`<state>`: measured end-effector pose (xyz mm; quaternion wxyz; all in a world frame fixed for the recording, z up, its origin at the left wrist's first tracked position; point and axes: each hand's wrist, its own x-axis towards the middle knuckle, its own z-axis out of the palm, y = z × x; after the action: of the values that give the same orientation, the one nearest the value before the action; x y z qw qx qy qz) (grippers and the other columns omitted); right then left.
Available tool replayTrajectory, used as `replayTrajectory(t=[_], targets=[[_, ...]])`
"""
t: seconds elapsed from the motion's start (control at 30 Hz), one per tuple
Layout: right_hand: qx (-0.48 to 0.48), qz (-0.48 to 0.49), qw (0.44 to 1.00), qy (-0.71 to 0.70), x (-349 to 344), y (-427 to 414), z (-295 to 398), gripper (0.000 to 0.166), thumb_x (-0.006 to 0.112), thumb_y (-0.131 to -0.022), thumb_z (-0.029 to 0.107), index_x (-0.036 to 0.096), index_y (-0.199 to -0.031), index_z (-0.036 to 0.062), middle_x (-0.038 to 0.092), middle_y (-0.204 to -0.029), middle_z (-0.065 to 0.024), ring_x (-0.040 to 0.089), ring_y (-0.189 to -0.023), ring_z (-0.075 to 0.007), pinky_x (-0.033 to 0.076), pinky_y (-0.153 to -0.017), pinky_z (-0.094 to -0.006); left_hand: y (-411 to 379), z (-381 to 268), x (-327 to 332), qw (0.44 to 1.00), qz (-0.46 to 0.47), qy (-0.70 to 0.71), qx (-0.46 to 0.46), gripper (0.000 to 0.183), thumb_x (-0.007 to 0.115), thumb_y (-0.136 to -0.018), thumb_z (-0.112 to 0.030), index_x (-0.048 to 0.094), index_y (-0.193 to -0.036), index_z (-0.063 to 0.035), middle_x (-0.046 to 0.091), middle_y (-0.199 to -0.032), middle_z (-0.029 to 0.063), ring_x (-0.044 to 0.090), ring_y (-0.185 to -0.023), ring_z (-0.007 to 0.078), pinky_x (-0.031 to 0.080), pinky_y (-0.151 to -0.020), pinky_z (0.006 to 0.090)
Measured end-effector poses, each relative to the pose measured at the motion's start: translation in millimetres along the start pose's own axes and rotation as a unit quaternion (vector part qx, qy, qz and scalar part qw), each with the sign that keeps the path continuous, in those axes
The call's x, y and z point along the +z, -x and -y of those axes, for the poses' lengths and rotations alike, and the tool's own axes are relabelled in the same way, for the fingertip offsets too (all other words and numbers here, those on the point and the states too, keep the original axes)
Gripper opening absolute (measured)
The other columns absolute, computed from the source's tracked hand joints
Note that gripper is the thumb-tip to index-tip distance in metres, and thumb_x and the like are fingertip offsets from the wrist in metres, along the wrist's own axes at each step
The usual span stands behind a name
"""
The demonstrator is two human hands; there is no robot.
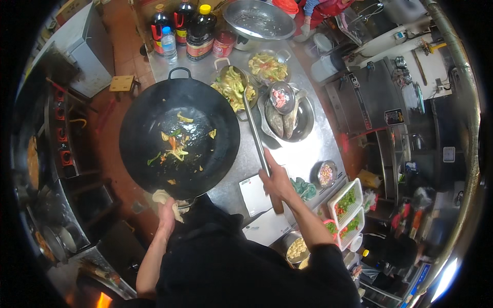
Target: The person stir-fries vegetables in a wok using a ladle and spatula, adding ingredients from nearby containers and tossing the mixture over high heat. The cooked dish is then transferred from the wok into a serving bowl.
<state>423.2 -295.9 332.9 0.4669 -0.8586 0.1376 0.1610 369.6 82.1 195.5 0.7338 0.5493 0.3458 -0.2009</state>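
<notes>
My left hand (166,213) grips the near handle of a large black wok (215,111) through a beige cloth (161,195). A few scraps of yellow, green and orange food (175,146) lie on the wok's oily bottom. In my right hand (276,179) is the shaft of a long metal ladle (252,127) with a wooden end. The ladle's head rests over a two-handled metal pan (240,115) of yellow-green cooked food (231,86). Just behind it stands a second pan (283,57) with similar food.
Two whole fish (275,119) lie in a metal basin (311,121), a small bowl of pinkish pieces (282,92) above them. Sauce bottles (200,36) and a big steel bowl (260,23) stand at the back. A co-worker's arm (306,19) shows there. Flame (104,300) burns lower left.
</notes>
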Motion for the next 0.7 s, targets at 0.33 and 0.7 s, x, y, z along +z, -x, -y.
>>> replayTrajectory(t=[0.33,0.7], targets=[[0.045,0.067,0.977,0.197,-10.4,-45.5,8.8,0.032,0.066,-0.09,0.029,0.064,-0.106,0.0018,0.065,-0.069,-0.0167,0.062,-0.054,-0.0297,0.051,-0.052,-0.0395,2.9,8.1,0.4,0.996,-0.056,-0.068,0.032,0.037,0.054,-0.087,-0.012,0.053,-0.12,0.0044,0.059,-0.111,0.0115,0.059,-0.101,0.0213,0.047,-0.088,0.0345],[-0.154,0.133,0.764,0.612,-27.4,-120.3,18.6,0.062,0.035,-0.096,0.064,0.074,-0.092,0.0148,0.068,-0.068,-0.0103,0.069,-0.066,-0.0261,0.054,-0.059,-0.0387,8.3,8.9,10.2,1.0,-0.028,-0.002,0.007,0.037,0.048,-0.088,-0.008,0.049,-0.122,0.005,0.059,-0.11,0.0122,0.062,-0.097,0.0234,0.051,-0.083,0.0369]])
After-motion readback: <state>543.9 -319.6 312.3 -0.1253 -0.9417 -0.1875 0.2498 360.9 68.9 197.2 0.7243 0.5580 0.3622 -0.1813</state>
